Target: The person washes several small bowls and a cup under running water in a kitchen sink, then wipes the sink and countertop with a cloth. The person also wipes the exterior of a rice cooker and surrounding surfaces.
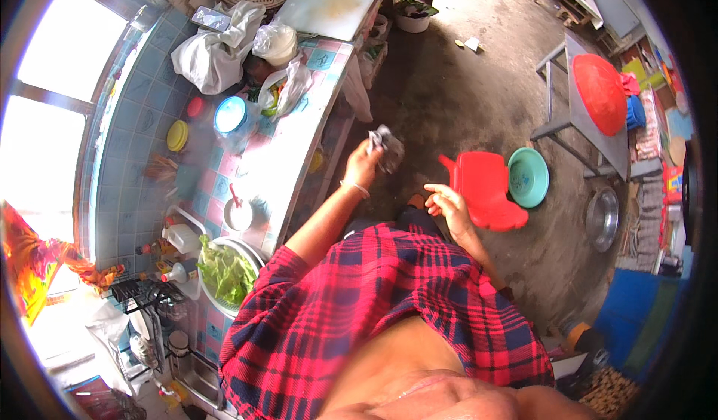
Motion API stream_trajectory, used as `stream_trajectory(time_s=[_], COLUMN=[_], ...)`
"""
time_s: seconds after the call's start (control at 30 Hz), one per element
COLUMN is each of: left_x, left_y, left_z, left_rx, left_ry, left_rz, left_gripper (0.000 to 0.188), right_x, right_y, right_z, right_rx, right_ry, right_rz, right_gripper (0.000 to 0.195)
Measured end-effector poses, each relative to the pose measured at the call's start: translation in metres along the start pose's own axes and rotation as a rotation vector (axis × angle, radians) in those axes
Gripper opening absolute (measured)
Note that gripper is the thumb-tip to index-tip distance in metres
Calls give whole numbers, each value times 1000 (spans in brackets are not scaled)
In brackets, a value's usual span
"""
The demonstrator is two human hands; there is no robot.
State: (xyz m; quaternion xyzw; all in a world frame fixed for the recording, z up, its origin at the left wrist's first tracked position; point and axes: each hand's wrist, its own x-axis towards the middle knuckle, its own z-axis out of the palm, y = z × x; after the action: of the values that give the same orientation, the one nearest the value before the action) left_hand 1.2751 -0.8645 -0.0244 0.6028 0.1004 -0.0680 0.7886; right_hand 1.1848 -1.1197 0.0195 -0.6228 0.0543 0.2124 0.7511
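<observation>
My left hand (362, 166) grips a crumpled grey and white cloth or plastic bag (391, 149); its blur hides which. It is held out over the floor, just off the edge of the tiled counter (269, 165). My right hand (450, 209) holds nothing, its fingers apart and partly curled. In the picture it lies beside a small red plastic chair (485, 187). A turquoise plastic basin (528, 177) sits next to that chair.
Along the counter are a bowl of leafy greens (227, 274), a white cup (238, 216), a blue-lidded container (230, 116) and plastic bags (210, 55). To the right, a grey table (583, 106) bears a red dome-shaped cover (599, 94). A metal basin (603, 219) is near the right wall.
</observation>
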Motion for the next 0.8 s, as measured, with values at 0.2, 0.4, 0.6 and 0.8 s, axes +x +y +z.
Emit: stream_trajectory(time_s=[0.2, 0.4, 0.6, 0.8], left_x=[201, 403, 563, 680], left_y=[66, 117, 83, 122], left_z=[-40, -82, -109, -151], left_rx=[671, 880, 1540, 1644], left_ry=[547, 789, 604, 419], left_rz=[473, 349, -165, 125], left_gripper=[46, 49, 65, 60], right_x=[121, 222, 327, 473], right_y=[-85, -120, -126, -234], right_z=[-73, -118, -177, -150], right_rx=[-160, -150, -117, -134], right_ry=[-52, 39, 351, 331], right_rz=[-50, -9, 173, 245], right_gripper=[32, 32, 26, 25])
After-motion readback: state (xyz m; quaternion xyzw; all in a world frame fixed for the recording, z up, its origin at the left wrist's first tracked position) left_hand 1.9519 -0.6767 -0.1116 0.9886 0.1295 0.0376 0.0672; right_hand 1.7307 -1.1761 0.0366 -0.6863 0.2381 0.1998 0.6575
